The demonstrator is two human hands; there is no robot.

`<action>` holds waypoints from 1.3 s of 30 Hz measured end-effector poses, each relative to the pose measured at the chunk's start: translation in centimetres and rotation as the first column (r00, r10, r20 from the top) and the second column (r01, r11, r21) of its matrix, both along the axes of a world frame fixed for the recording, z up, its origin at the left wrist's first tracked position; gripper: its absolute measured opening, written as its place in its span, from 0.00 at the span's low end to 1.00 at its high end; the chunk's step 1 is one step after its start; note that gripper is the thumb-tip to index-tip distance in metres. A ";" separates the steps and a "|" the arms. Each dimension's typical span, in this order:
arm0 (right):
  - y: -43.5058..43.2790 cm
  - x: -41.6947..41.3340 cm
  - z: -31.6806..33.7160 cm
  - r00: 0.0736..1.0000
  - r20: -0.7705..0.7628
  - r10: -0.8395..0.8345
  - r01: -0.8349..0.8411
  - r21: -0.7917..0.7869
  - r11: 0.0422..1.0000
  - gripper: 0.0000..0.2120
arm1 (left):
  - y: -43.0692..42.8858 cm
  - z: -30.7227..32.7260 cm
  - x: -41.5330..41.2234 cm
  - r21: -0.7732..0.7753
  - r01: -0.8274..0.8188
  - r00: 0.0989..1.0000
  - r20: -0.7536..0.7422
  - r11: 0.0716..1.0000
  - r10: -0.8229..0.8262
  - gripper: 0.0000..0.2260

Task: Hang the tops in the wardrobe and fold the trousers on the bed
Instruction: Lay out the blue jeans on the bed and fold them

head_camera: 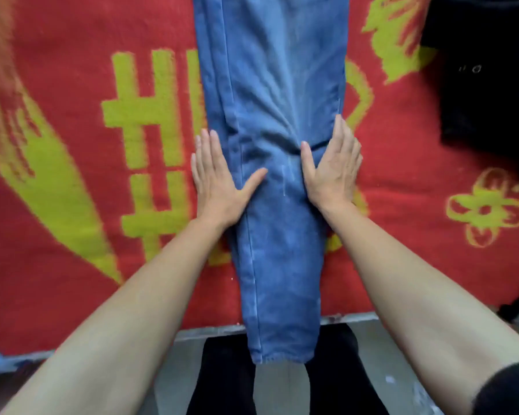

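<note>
Laid lengthwise on red blanket (72,211): jeans (276,85), legs stacked, hem hung past near bed edge (351,319). Pressed flat on jeans' left side: left hand (219,181), fingers straight, thumb spread. Pressed flat on right side: right hand (333,172), fingers straight, close together. Heaped far right: black garment (486,91), apart from jeans, blanket stretch between.

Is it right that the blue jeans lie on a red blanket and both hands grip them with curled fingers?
No. The head view shows the left hand and right hand pressing the blue jeans with straight fingers, on the red blanket.
</note>
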State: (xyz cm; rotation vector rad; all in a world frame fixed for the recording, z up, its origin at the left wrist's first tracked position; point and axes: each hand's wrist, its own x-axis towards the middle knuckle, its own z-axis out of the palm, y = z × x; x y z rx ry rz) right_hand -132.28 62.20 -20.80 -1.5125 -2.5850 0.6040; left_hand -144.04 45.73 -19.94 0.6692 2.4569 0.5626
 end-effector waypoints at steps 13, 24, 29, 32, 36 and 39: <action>-16.8 20.1 4.7 0.913 0.149 -0.380 0.200 -0.975 0.096 0.21 | -15.4 2.6 19.6 -0.222 -0.042 0.872 0.467 0.974 0.144 0.17; -20.7 28.9 10.3 0.965 -0.023 -0.262 0.104 -0.883 0.458 0.13 | -18.1 10.3 26.5 -0.007 -0.616 0.545 0.719 0.788 0.432 0.15; -23.8 34.5 11.1 0.883 0.262 -0.389 0.330 -0.937 0.117 0.17 | -20.8 11.8 33.0 -0.184 -0.503 0.382 0.829 0.845 0.408 0.13; -24.4 35.3 10.6 0.869 0.184 -0.460 0.348 -0.887 0.302 0.17 | -21.6 11.6 34.4 -0.177 -0.571 0.305 0.861 0.802 0.407 0.11; -25.7 34.9 10.8 0.872 0.123 -0.473 0.359 -0.818 0.450 0.07 | -21.8 11.1 34.4 -0.123 -0.659 0.262 0.887 0.742 0.379 0.11; -26.1 34.3 11.2 0.858 0.146 -0.493 0.341 -0.879 0.333 0.15 | -21.8 11.2 33.9 -0.114 -0.670 0.239 0.902 0.734 0.359 0.11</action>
